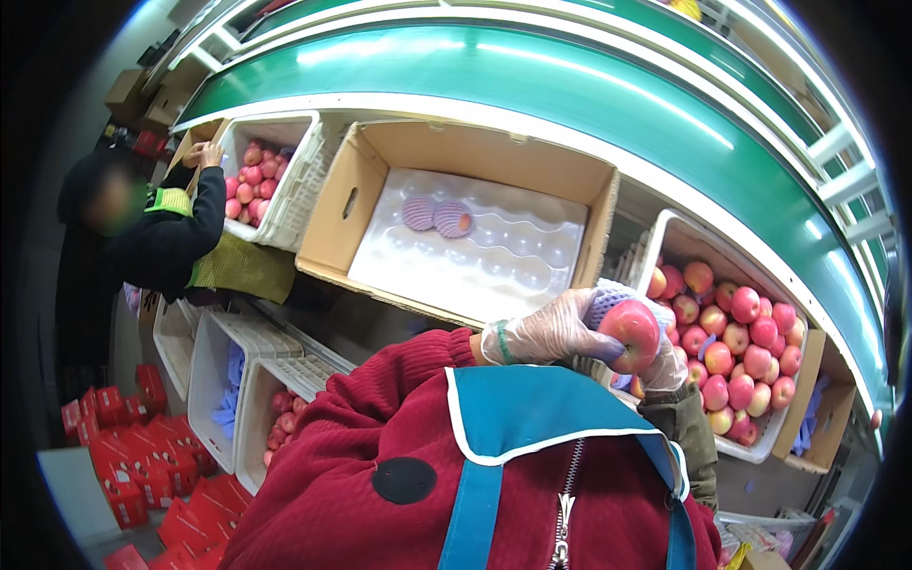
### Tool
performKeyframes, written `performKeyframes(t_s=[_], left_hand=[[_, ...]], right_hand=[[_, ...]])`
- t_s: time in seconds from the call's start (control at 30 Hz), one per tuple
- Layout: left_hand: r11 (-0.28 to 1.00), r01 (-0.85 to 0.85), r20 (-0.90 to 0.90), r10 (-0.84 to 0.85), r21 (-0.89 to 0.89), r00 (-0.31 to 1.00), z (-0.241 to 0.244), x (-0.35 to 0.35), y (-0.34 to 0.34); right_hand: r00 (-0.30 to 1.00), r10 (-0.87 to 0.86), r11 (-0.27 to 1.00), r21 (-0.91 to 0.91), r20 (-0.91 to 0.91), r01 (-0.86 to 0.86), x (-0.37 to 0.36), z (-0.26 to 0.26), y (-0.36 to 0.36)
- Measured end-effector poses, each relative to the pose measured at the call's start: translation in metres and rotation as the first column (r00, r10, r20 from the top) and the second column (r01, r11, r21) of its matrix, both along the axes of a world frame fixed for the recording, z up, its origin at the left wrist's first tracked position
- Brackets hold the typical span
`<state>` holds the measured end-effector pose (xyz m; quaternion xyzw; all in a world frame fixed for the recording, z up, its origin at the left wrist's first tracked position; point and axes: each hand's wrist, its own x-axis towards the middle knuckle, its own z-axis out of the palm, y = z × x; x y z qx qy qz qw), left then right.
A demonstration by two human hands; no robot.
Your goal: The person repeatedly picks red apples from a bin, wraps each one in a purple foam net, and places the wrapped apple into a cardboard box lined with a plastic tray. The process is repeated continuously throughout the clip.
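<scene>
My left hand [548, 331], in a thin clear plastic glove, grips a lilac foam fruit net [611, 296] against a red apple [630, 333]. Behind and below that apple is my gloved right hand [664, 367], partly hidden, holding the apple from the far side. In front of me stands a cardboard box [349, 185] with a white moulded tray [527, 221] inside. Two apples in foam nets [436, 216] lie side by side in the tray's upper left part. On the right, a white plastic crate [652, 246] holds many loose apples [741, 349].
A green conveyor belt [527, 78] curves behind the boxes. At left a co-worker [171, 235] reaches over another apple crate [310, 135]. Lower left are crates with blue foam nets [229, 392] and apples, and stacked red boxes [142, 456]. An open cardboard box [841, 420] stands far right.
</scene>
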<state>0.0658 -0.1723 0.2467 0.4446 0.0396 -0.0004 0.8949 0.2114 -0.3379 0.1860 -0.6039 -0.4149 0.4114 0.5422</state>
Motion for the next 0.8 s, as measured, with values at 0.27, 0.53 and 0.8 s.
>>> performKeyframes(t_s=[0.27, 0.53, 0.8], left_hand=[[0.998, -0.044, 0.012, 0.044, 0.052, 0.999, 0.007, -0.022, 0.041], [0.155, -0.507, 0.375, 0.5, 0.848, 0.78, -0.008, -0.036, 0.068], [0.814, -0.353, 0.131, 0.332, 0.461, 0.934, -0.016, -0.049, 0.089]], right_hand=[[0.965, -0.26, 0.942, 0.224, 0.022, 0.248, -0.017, -0.044, 0.038], [0.752, -0.548, 0.787, 0.531, 0.366, 0.314, -0.072, 0.015, 0.094], [0.738, -0.521, 0.795, 0.56, 0.429, 0.235, -0.093, 0.01, 0.111]])
